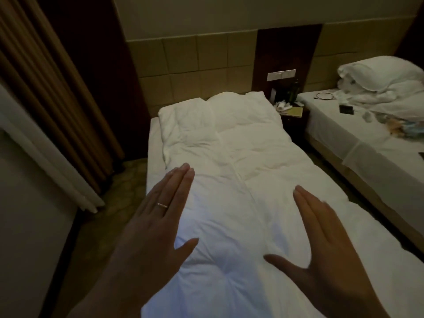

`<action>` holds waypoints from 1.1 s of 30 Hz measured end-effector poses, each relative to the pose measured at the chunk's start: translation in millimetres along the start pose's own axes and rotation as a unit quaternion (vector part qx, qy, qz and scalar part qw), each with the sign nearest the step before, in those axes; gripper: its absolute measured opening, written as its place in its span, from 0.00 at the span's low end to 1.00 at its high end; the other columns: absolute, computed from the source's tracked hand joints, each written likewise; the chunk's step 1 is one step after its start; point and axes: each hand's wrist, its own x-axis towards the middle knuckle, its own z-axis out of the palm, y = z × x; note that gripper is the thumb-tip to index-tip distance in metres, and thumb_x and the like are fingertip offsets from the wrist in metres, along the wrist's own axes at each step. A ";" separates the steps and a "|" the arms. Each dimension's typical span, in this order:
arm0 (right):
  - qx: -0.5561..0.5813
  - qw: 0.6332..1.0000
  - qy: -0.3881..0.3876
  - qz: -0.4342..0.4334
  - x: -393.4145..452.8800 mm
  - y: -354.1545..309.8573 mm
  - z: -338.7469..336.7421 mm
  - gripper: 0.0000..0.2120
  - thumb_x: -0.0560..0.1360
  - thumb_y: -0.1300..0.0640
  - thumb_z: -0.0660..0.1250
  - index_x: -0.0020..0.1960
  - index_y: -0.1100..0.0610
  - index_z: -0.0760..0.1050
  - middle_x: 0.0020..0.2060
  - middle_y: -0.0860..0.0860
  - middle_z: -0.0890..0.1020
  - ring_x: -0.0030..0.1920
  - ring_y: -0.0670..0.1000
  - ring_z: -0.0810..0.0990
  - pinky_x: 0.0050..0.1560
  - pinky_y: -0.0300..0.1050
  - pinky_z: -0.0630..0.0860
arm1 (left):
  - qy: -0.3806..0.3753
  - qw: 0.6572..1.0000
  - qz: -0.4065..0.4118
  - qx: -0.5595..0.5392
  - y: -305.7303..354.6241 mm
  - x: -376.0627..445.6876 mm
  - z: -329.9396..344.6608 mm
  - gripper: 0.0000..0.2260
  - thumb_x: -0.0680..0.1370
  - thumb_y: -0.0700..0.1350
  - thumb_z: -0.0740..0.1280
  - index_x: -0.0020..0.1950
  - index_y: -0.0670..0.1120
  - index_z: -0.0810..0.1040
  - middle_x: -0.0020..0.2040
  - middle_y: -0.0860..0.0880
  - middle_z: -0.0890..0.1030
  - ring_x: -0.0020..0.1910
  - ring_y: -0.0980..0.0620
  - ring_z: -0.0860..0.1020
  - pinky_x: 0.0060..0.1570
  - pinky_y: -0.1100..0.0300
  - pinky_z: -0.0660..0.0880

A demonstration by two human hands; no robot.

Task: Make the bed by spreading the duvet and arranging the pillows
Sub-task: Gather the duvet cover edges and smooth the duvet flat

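A white quilted duvet (247,161) lies lengthwise over the single bed (153,143), reaching up to the headboard. A strip of bare sheet shows along the bed's left side. My left hand (158,216), with a ring on one finger, is flat with straight fingers over the duvet's left part. My right hand (321,235) is flat with straight fingers over the duvet's right part. Whether the palms touch the fabric is unclear. A white pillow (380,72) sits on a pile of bedding on the second bed at the right.
The second bed (344,125) at the right holds crumpled bedding, a cable, a dark wallet and small items. A nightstand (293,113) with bottles stands between the beds. Brown curtains (46,92) hang at the left. Narrow floor strips run on both sides of the bed.
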 end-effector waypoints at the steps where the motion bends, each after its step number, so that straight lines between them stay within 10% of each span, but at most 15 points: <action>1: -0.001 1.000 -0.007 0.002 3.3 0.2 -3.4 0.49 0.69 0.24 0.58 0.80 0.47 0.45 0.78 0.36 0.45 0.77 0.37 0.46 0.76 0.39 0.45 | 0.003 1.000 0.001 -0.001 2.6 1.3 1.2 0.54 0.64 0.55 0.80 0.81 0.44 0.53 0.81 0.49 0.56 0.79 0.50 0.57 0.74 0.55 0.61; 18: -0.052 0.998 -0.029 0.011 -11.8 232.8 -98.3 0.50 0.68 0.22 0.56 0.80 0.46 0.43 0.79 0.39 0.44 0.78 0.38 0.43 0.76 0.50 0.56 | -0.010 0.999 -0.022 -0.028 212.5 125.3 124.3 0.57 0.61 0.57 0.82 0.81 0.46 0.55 0.81 0.50 0.57 0.76 0.50 0.61 0.67 0.55 0.66; 25: -0.062 0.998 -0.019 0.000 16.0 344.1 -167.1 0.50 0.67 0.23 0.56 0.80 0.48 0.46 0.76 0.45 0.61 0.74 0.49 0.62 0.68 0.55 0.66 | -0.023 0.996 -0.061 -0.056 295.7 195.2 166.1 0.59 0.62 0.57 0.82 0.82 0.51 0.47 0.81 0.60 0.46 0.79 0.63 0.47 0.74 0.70 0.44; 33: -0.080 0.995 -0.022 0.048 -23.5 437.6 -183.3 0.51 0.70 0.27 0.63 0.81 0.52 0.47 0.79 0.41 0.47 0.79 0.41 0.46 0.77 0.38 0.44 | -0.033 0.995 0.057 -0.073 374.1 261.9 239.0 0.56 0.62 0.53 0.82 0.81 0.44 0.54 0.81 0.48 0.58 0.78 0.48 0.59 0.73 0.55 0.58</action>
